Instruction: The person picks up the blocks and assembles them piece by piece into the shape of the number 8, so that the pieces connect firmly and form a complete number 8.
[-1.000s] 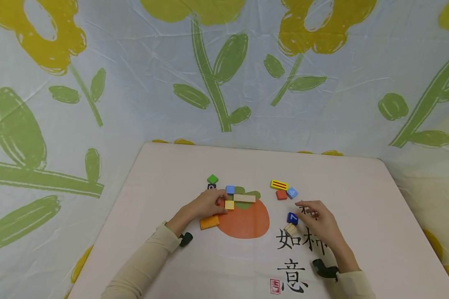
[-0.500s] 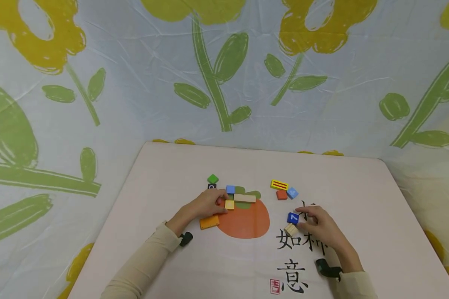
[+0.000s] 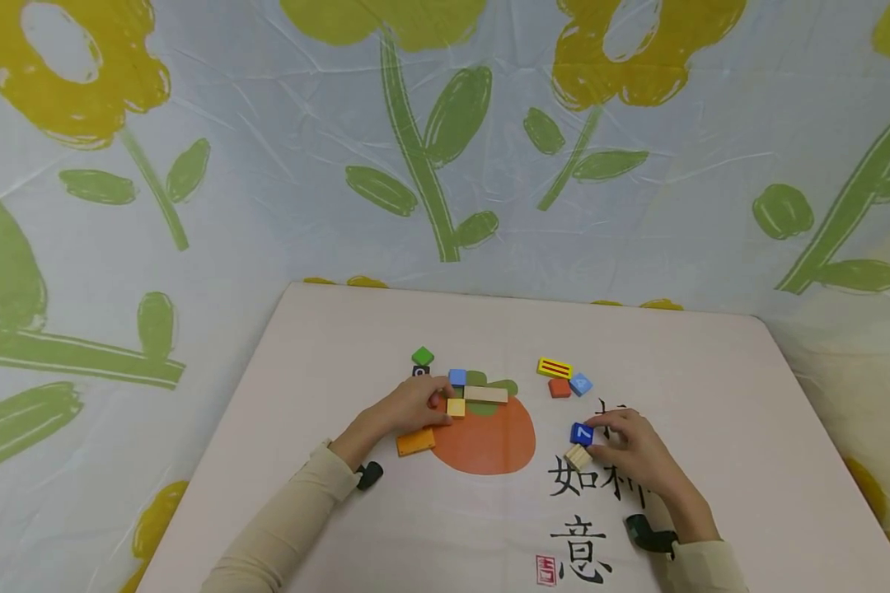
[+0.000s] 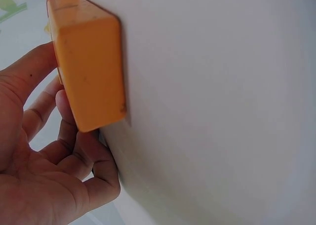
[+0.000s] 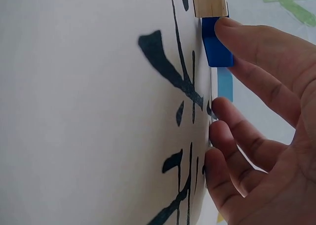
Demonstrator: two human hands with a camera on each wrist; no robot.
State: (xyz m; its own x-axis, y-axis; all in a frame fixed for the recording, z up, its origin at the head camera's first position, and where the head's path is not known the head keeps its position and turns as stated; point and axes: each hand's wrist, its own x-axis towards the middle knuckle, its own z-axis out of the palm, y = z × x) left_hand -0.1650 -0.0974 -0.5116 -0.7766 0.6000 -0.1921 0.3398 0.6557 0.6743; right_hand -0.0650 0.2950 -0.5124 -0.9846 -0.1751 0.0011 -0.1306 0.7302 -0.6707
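Observation:
In the head view my left hand (image 3: pixel 414 403) reaches over the left side of the printed orange fruit, thumb and index finger pinching the left end of a small yellow block (image 3: pixel 456 408). Just below that hand lies an orange block (image 3: pixel 415 443), large in the left wrist view, where it hides the fingertips. My right hand (image 3: pixel 634 449) pinches a dark blue block (image 3: pixel 582 434) marked 7 between thumb and index finger. Its other fingers are loosely bent in the right wrist view. A ridged natural-wood block (image 3: pixel 578 457) sits right beside the blue one.
Near the left hand are a light blue block (image 3: pixel 457 377), a long wooden block (image 3: pixel 485 395), a green block (image 3: pixel 423 356) and a black block (image 3: pixel 420 371). Back right lie a yellow striped block (image 3: pixel 555 368), a red block (image 3: pixel 559 388) and a pale blue block (image 3: pixel 581 384).
My right hand has come down slightly, and its thumb and index finger have closed on the dark blue block. The left hand holds still.

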